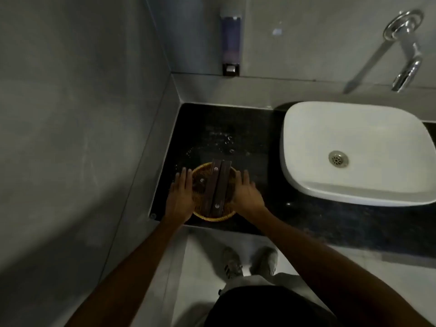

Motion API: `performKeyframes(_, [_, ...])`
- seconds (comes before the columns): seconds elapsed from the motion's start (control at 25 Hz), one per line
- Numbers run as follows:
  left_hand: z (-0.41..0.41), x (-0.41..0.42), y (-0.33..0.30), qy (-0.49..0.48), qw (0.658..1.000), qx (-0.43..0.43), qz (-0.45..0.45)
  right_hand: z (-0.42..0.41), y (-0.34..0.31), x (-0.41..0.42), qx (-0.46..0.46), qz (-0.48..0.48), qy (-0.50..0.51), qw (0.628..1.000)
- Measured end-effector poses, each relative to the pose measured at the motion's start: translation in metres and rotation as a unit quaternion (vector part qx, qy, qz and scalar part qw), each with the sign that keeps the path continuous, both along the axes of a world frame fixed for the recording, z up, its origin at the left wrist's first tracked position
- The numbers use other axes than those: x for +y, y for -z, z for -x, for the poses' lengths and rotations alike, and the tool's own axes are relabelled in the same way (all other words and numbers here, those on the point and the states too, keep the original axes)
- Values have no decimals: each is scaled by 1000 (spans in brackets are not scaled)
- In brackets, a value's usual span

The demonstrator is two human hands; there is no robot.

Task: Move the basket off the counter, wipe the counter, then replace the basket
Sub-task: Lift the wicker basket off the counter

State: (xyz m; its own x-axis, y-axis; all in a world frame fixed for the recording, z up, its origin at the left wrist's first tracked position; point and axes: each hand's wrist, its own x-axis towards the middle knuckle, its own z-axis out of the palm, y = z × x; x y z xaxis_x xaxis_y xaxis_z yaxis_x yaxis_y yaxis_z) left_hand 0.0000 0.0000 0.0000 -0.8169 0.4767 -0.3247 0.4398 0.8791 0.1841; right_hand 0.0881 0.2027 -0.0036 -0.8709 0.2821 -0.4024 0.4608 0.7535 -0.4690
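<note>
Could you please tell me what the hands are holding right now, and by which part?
Both hands, left and right, grip the round wicker basket by its opposite side rims, near the counter's front edge.

No words, numbers or brand names can be read anywhere here. The two dark flat boxes [217, 185] lying in the basket [213, 192] carry small pale round marks (perhaps logos, too small and blurred to make out). The soap dispenser [231, 41] on the wall behind the basket shows no legible label. The striped shoes [232, 261] on the floor below the basket show no readable name either.
</note>
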Motion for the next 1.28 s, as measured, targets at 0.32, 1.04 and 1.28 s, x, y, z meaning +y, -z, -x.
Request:
performKeyframes(0.32, [-61, 23, -20, -82, 974, -22, -211, -46, -37, 42, 61, 49, 50, 996])
performKeyframes(1.04, [-274, 252, 25, -14, 972, -114, -206, -307, 10, 254, 48, 86, 150, 984])
performKeyframes(1.28, [-303, 328, 16, 138, 975, 100, -145, -365, 21, 328, 114, -115, 179, 970])
